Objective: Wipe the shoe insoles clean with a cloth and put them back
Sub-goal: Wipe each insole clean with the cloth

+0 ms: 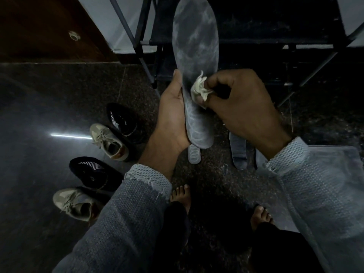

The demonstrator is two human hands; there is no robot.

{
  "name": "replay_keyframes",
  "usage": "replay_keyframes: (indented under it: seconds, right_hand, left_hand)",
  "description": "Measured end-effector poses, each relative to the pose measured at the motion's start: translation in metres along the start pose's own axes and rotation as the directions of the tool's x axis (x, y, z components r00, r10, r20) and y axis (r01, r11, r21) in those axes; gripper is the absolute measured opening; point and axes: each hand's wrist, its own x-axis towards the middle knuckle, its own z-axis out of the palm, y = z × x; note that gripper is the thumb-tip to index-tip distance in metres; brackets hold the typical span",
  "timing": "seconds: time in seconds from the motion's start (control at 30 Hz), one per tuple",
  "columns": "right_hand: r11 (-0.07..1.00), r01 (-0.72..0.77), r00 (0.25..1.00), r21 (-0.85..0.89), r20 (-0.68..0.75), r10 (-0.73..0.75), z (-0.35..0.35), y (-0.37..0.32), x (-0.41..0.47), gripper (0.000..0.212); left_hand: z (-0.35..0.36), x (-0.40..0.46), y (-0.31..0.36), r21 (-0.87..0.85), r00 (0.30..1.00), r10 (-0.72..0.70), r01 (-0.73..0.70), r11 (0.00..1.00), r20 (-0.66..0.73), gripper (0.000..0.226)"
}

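Note:
My left hand (173,115) grips the heel half of a long grey insole (195,42), held upright with its toe end pointing away from me. My right hand (242,103) pinches a small crumpled pale cloth (199,91) and presses it against the middle of the insole's face. The insole's surface looks smudged and streaky. Two more insoles lie on the floor below my hands: a pale one (194,155) mostly hidden behind the held insole, and a darker one (239,152) to the right.
Two black shoes (123,121) (94,174) and two beige laced sneakers (109,140) (74,203) stand on the dark stone floor at the left. A dark metal-framed rack (149,44) stands ahead. My bare feet (182,196) are below. A wooden door (39,26) is at the far left.

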Motion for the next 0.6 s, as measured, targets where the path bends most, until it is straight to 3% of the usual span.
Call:
replay_keyframes:
  seconds: [0.03, 0.07, 0.13, 0.33, 0.4, 0.53, 0.6]
  right_hand:
    - [1.0, 0.005, 0.997, -0.008, 0.08, -0.005, -0.002, -0.002, 0.0, 0.004]
    - [1.0, 0.013, 0.987, -0.02, 0.158, -0.009, -0.004, -0.003, 0.0, 0.004]
    - [0.999, 0.028, 0.974, -0.034, 0.225, -0.019, -0.004, -0.005, 0.0, 0.007]
    - [1.0, -0.015, 0.998, 0.005, -0.066, 0.015, 0.006, -0.001, 0.0, 0.005]
    - [1.0, -0.014, 0.999, 0.012, -0.029, 0.015, 0.003, -0.003, 0.0, 0.005]
    - [1.0, 0.02, 0.972, -0.014, 0.233, -0.017, -0.003, -0.013, -0.001, 0.009]
    - [1.0, 0.004, 0.983, 0.021, 0.186, -0.008, 0.0, -0.013, -0.001, 0.01]
  left_hand:
    - [-0.001, -0.002, 0.0, 0.034, 0.997, -0.021, 0.019, 0.999, 0.068, 0.06]
    - [-0.01, -0.009, 0.002, 0.09, 0.999, -0.022, 0.018, 0.996, 0.043, 0.066]
    - [-0.016, -0.017, 0.005, 0.141, 1.0, -0.014, 0.015, 0.99, -0.006, 0.059]
    - [-0.027, -0.024, 0.008, 0.135, 0.999, 0.032, -0.033, 0.99, 0.007, 0.051]
    - [-0.029, -0.023, 0.005, 0.12, 0.999, 0.033, -0.034, 0.992, 0.007, 0.052]
    - [-0.04, -0.022, 0.009, 0.012, 0.998, 0.061, -0.061, 0.998, -0.007, 0.051]
    - [-0.045, -0.018, 0.007, -0.013, 0.996, 0.081, -0.081, 0.997, -0.042, 0.051]
